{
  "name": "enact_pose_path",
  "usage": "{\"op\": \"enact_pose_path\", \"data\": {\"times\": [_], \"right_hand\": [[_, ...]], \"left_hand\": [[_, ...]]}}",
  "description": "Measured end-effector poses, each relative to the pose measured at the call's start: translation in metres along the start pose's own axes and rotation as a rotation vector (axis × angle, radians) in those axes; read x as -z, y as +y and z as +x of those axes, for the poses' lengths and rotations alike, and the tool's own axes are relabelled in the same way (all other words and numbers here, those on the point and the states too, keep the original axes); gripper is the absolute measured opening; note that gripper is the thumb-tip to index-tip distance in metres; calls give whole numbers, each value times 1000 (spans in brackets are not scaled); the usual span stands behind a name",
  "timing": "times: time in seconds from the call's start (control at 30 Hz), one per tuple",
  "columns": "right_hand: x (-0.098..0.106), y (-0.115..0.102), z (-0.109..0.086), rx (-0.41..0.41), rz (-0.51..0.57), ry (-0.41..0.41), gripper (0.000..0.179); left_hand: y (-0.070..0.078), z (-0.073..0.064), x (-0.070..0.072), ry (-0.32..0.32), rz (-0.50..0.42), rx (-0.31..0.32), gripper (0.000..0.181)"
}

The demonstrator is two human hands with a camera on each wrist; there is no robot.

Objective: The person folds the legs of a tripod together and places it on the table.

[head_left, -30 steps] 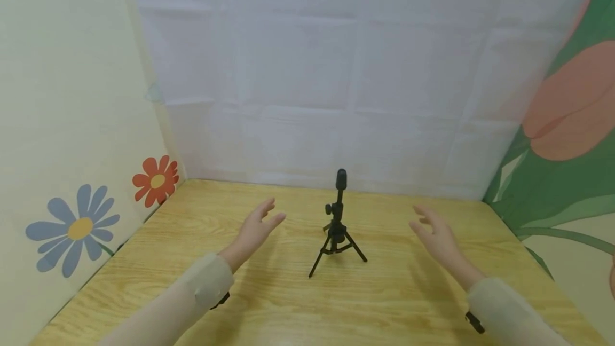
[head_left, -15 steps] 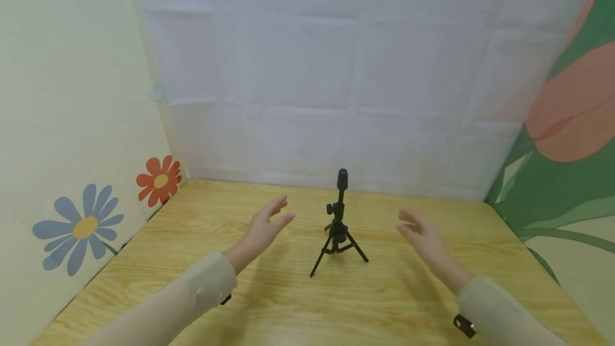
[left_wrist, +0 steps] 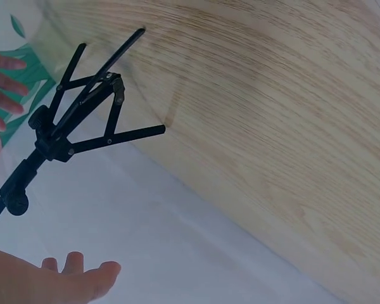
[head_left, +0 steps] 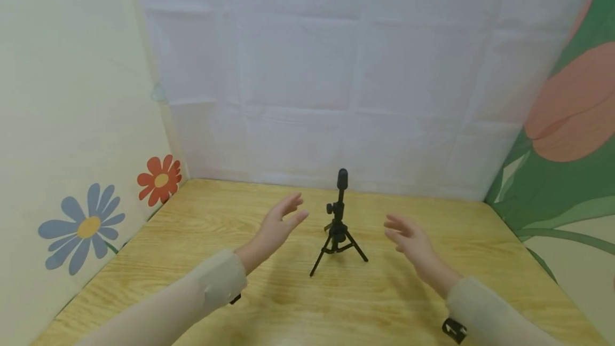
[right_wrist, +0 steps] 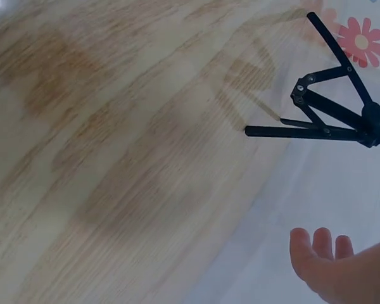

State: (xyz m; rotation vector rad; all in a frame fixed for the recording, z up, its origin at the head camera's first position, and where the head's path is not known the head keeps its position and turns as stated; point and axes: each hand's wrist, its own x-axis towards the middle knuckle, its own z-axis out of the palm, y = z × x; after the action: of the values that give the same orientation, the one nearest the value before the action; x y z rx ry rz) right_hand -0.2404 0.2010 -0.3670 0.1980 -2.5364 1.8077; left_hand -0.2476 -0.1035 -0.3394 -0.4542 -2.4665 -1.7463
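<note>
A small black tripod [head_left: 338, 228] stands upright on the wood-grain table, its three legs spread and a dark rounded head on top of its post. A side knob [head_left: 329, 208] sticks out from the post. To the tripod's left, my left hand [head_left: 275, 228] hovers above the table with relaxed fingers, apart from it. My right hand [head_left: 417, 245] hovers on the other side, fingers loosely bent and holding nothing. The left wrist view shows the tripod [left_wrist: 57, 133] beyond the left hand [left_wrist: 57, 282]; in the right wrist view the right hand [right_wrist: 342, 266] is near the tripod [right_wrist: 335, 114].
The wood-grain table [head_left: 230, 202] meets a creased white sheet [head_left: 298, 79] at the back. A pale panel with printed flowers [head_left: 88, 227] borders the left side. On the right stands a panel with green leaves and a large pink flower [head_left: 572, 105].
Both hands have moved inward toward the tripod, the left one going right and the right one going left. The tripod stays in its place on the table.
</note>
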Motion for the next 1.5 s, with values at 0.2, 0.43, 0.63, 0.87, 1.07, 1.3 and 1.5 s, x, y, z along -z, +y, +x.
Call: {"op": "enact_pose_path", "data": {"times": [0.2, 0.43, 0.63, 0.87, 1.07, 1.3, 1.5], "right_hand": [[-10, 0, 0, -24, 16, 1, 49], [-20, 2, 0, -47, 48, -13, 50], [-29, 2, 0, -59, 87, 0, 48], [-37, 4, 2, -53, 96, 15, 47], [-43, 6, 3, -65, 118, 18, 48], [-49, 8, 4, -85, 137, 16, 48], [-54, 10, 6, -78, 134, 19, 45]], "left_hand": [[4, 0, -5, -15, -21, -18, 57], [8, 2, -8, -32, -32, -34, 58], [12, 4, -10, -30, -44, -29, 58], [17, 8, -12, -33, -48, -46, 57], [26, 9, -13, -45, -46, -38, 58], [31, 14, -16, -63, -56, -42, 58], [32, 17, -21, -60, -77, -49, 58]]}}
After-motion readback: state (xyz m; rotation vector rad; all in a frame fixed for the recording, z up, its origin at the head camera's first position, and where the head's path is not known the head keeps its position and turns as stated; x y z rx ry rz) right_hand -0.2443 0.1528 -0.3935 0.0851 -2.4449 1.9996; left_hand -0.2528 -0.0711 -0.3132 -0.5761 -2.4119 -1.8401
